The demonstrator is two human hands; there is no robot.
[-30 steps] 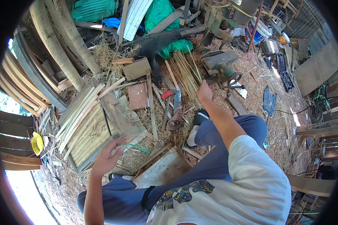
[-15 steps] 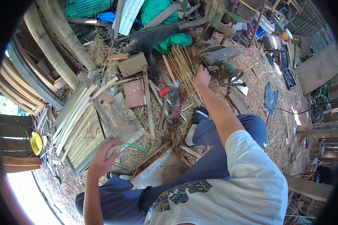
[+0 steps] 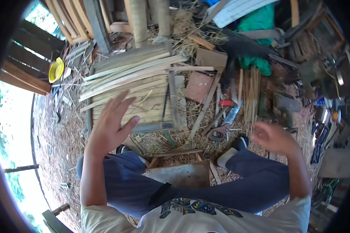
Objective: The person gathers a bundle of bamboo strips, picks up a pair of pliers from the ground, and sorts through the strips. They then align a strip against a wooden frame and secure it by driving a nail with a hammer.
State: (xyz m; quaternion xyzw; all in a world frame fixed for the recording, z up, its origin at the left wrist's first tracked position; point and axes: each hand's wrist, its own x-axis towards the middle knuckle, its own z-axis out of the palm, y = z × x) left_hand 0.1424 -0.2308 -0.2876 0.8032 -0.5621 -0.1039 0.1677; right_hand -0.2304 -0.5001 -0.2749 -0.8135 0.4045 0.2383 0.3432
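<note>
My left hand [image 3: 112, 127] is raised above a slatted wooden panel [image 3: 144, 112], fingers stretched and thumb apart, holding nothing. Long thin wood strips [image 3: 134, 75] lie across that panel. On the other side, my right hand [image 3: 274, 138] hovers above my knee, slightly blurred. Its fingers are loosely curled and apart, with nothing visible in them. Nearest to it are a bundle of thin sticks [image 3: 252, 97] and a handsaw [image 3: 225, 126] with a brown handle. A red object [image 3: 226, 103] lies by the saw blade. A green strip [image 3: 169, 138] rests beside the panel's lower edge.
Between my feet sits a wooden box-like piece with a flat worn board [image 3: 182, 174]. A reddish square board [image 3: 198, 86] lies beyond, near a yellow basin [image 3: 56, 70] far left. A dim machine [image 3: 287, 103] stands at right. Straw and shavings cover the ground.
My view has swung left. My right hand has drawn back from the stick bundle and machine toward my knee. My left hand has moved up over the slatted panel, its fingers straighter.
</note>
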